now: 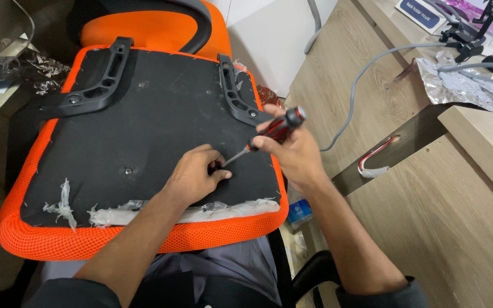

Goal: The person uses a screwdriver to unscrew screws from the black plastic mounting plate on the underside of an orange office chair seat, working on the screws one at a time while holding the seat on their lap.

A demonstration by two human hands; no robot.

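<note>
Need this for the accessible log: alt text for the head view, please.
A right hand holds a red-and-black screwdriver, tip down on the black underside of an upturned orange mesh chair seat, beside the left hand's fingers. Two black brackets are mounted on the seat; a wooden desk stands to the right.

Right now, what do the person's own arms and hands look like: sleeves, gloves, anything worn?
Both hands are bare: no gloves, rings or watch show on the left hand or the right hand. The forearms are uncovered too. Dark grey sleeves sit pushed up near the elbows, at the bottom edge of the view. No cables or markings are visible on either arm.
</note>
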